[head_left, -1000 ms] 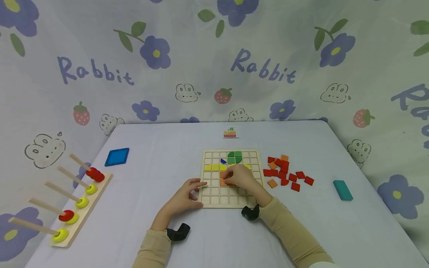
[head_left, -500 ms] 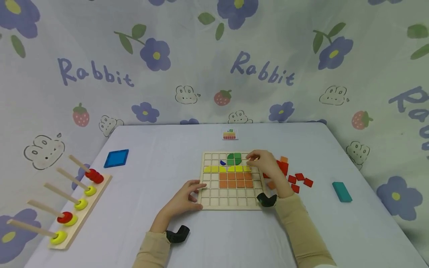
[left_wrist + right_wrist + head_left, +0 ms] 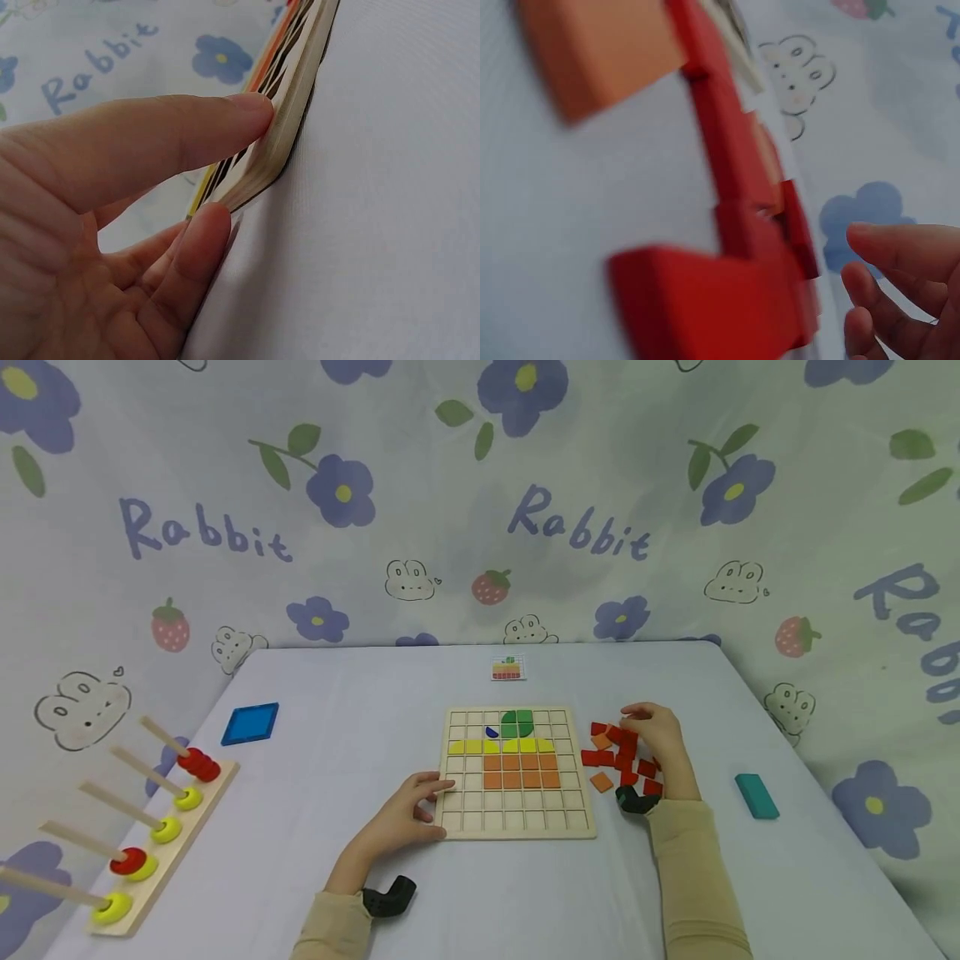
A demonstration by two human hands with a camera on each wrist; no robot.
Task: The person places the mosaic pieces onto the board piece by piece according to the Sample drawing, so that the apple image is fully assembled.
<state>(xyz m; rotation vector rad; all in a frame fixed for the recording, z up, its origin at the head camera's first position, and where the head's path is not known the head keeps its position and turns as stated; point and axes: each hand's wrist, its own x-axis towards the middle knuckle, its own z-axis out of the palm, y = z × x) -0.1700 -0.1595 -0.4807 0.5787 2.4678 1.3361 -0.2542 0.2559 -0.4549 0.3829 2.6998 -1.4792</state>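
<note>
A wooden grid board (image 3: 517,821) lies on the white table. On it sit green rounded tiles (image 3: 517,723), a small blue half-round tile (image 3: 491,732), a yellow row (image 3: 528,746) and an orange block of tiles (image 3: 521,770). My left hand (image 3: 405,810) touches the board's left edge and near corner; in the left wrist view its fingertips press the wooden rim (image 3: 289,124). My right hand (image 3: 658,735) hovers at the far right of a pile of loose red tiles (image 3: 606,758). The right wrist view shows its thumb and fingers (image 3: 907,251) apart, holding nothing, beside the red tiles (image 3: 705,300).
Behind the board lies a small picture card (image 3: 507,668). Two loose orange tiles (image 3: 602,782) show among the red ones. A teal block (image 3: 757,796) lies far right. At left are a blue tray (image 3: 250,724) and a peg stand (image 3: 168,852) with red and yellow rings.
My right hand has moved from the orange tiles on the board, across its right edge, to the loose pile. The orange block is now uncovered. My left hand stays on the board.
</note>
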